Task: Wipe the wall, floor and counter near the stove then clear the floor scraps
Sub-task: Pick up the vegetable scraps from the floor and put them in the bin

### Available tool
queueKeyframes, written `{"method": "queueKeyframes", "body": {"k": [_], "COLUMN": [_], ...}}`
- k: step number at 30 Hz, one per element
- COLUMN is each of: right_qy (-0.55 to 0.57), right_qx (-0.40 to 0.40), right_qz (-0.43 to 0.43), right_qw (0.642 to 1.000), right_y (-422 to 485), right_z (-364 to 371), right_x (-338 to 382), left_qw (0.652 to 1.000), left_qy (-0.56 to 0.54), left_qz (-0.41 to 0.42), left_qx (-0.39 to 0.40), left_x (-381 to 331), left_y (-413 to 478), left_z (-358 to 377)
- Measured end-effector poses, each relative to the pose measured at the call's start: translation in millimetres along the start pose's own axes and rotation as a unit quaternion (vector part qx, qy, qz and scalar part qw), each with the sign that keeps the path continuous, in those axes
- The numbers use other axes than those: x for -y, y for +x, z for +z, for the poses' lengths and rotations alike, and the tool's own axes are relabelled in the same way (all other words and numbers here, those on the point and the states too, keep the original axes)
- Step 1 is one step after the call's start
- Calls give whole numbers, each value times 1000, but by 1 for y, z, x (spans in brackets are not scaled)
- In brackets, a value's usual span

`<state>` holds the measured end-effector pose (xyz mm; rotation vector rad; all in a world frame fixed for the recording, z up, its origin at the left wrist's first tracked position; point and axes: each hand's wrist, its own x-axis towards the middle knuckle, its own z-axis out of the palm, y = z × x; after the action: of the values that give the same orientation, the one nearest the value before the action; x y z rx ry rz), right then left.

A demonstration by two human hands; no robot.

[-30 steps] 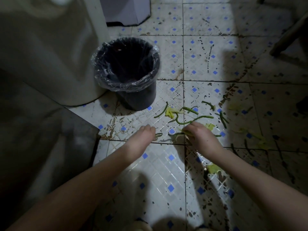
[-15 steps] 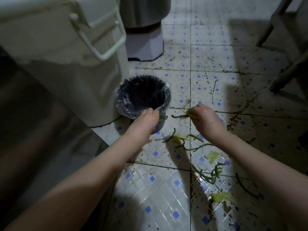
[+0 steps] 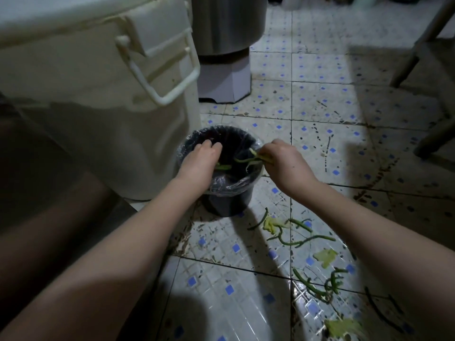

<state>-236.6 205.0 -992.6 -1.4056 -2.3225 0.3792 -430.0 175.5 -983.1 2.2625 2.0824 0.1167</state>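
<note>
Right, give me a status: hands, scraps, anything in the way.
Left hand over the bin, holding a green scrap. Right hand pinching green stems at the rim. More scraps on the floor beside it. Nothing between hands and bin.

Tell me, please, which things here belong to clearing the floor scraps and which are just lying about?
Part of the job: left hand, right hand, the green scraps they hold, lined bin, scraps on the floor.
Just lying about: cream container, metal drum, furniture legs.
</note>
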Motion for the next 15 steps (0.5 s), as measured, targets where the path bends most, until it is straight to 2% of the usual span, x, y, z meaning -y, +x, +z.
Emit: {"method": "queueKeyframes", "body": {"k": [7, 11, 15], "right_qy": [6, 14, -17], "right_qx": [11, 58, 62], "right_qz": [-17, -9, -33], "right_qw": [1000, 998, 997], "right_y": [33, 37, 26], "right_z": [24, 36, 43], "right_x": [19, 25, 24], "left_qw": [995, 993, 994], "left_qy": [-33, -34, -30], "left_qz": [-89, -105, -97], "left_qx": [-39, -50, -47], "left_x": [14, 15, 10], "left_y": [-17, -22, -25], "left_z": [9, 7, 9]}}
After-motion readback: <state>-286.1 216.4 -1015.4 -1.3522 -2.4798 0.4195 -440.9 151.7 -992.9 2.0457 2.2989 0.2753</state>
